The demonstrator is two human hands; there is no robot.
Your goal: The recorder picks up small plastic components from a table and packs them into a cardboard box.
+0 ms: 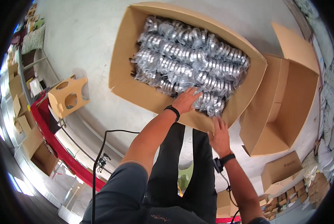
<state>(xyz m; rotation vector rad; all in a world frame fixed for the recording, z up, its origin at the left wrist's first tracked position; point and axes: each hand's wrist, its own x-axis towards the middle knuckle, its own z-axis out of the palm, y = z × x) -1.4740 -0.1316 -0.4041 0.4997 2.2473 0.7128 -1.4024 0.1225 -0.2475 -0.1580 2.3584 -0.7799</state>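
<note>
A large cardboard box (137, 95) stands in front of me, filled with rows of shiny ring-like metal parts (178, 50) in clear plastic wrapping. My left hand (186, 100) reaches over the near wall, its fingers stretched out on the wrapped parts of the nearest row. Just to its right, my right hand (220, 137) is at the near wall, with fingers extended toward the end of that row and the thumb apart. I see nothing held in either hand. Its fingertips overlap the edge of the parts, so exact contact there is hard to make out.
An opened cardboard box (282, 108) lies right of the full one, with a smaller carton (282, 170) nearer me. On the left are a tan holder with round cut-outs (69, 98) and a red-edged bench (62, 149). A black cable (105, 140) runs beside my left arm.
</note>
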